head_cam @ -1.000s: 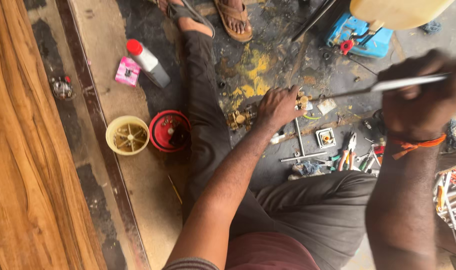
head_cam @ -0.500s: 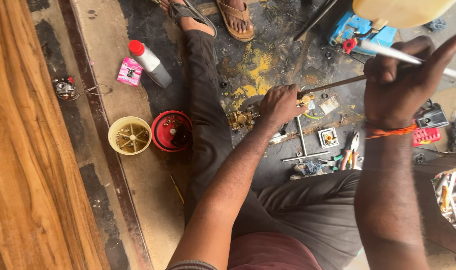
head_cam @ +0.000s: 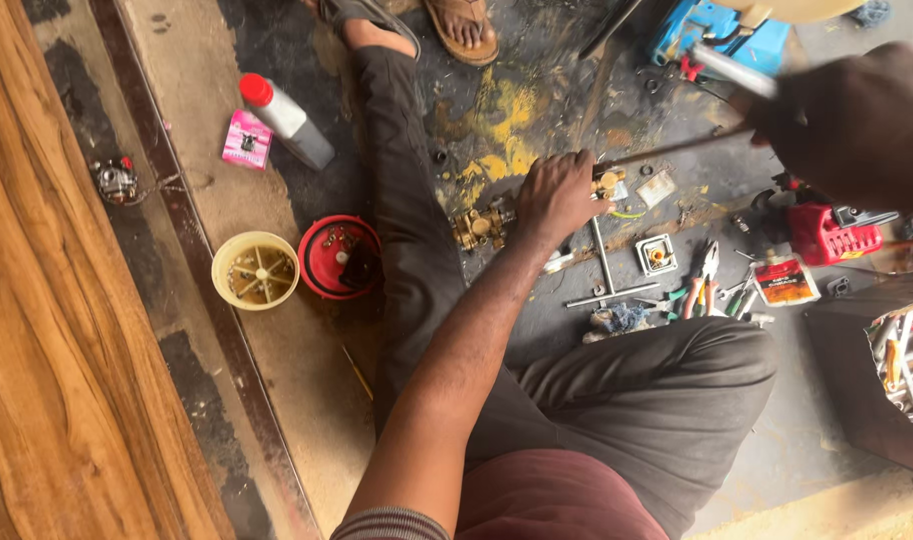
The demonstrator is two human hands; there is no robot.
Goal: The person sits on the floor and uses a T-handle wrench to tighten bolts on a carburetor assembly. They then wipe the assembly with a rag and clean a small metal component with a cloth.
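My left hand presses down on a brass pump part that lies on the stained floor beside my outstretched leg. Its fingers are curled over the part's right end. My right hand, blurred and close to the camera at the upper right, grips a long thin metal rod. The rod slants down to the left, and its tip reaches the brass part just past my left fingers.
A T-handle wrench, pliers, a small square part and a red tool lie right of the brass part. A yellow cup, red lid and grey bottle sit left of my leg. Wooden boards run along the left.
My right hand has moved up and to the right with the rod. My left hand has stayed on the brass part.
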